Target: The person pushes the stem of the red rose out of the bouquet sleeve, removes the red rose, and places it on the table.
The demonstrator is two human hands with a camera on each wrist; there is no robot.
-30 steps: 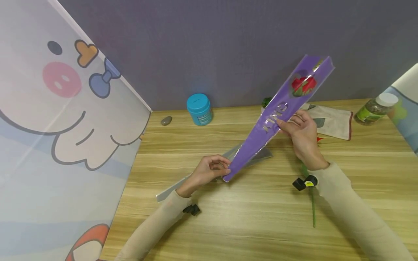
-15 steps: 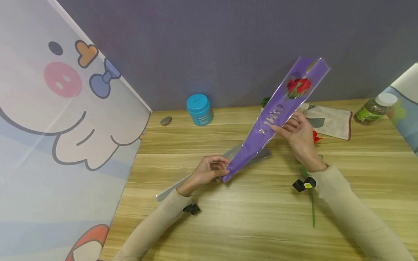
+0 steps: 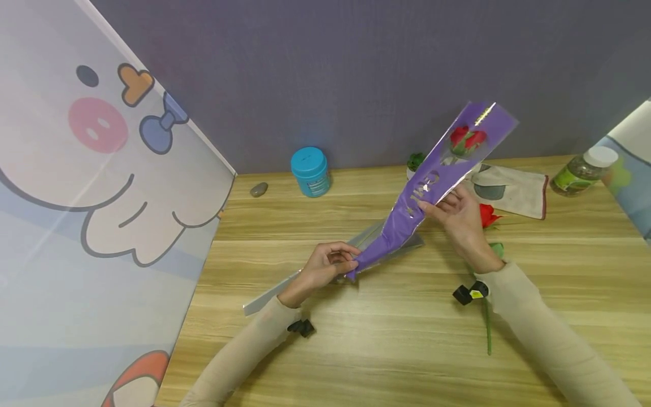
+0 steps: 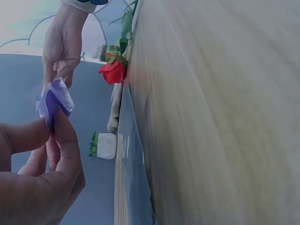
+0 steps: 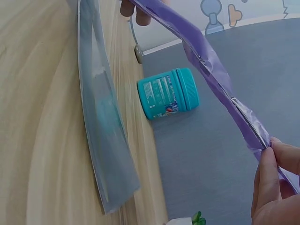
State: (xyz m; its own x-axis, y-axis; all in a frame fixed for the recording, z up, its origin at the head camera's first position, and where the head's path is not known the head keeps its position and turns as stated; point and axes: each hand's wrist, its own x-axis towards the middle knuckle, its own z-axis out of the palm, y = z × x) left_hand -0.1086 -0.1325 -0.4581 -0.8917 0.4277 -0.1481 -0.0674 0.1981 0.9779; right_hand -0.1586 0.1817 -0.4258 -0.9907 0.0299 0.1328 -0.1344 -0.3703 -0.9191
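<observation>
Pinching purple rose slv (image 3: 402,216), shiny ltrs (image 3: 425,185) unclear

Purple wrapper (image 3: 400,222): glossy, creased plastic; tabletop (image 3: 396,339): smooth wood-grain; blue jar (image 3: 311,172): plastic.

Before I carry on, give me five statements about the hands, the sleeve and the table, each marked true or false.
1. The left hand pinches the narrow end of the purple sleeve. True.
2. The right hand holds the loose red rose. False: it grips the purple sleeve; the loose red rose lies on the table.
3. The purple sleeve is smooth along its whole length. False: it is creased between the hands.
4. The blue tub has its lid on. True.
5. In the head view, the stone is right of the blue tub. False: it is left.
</observation>
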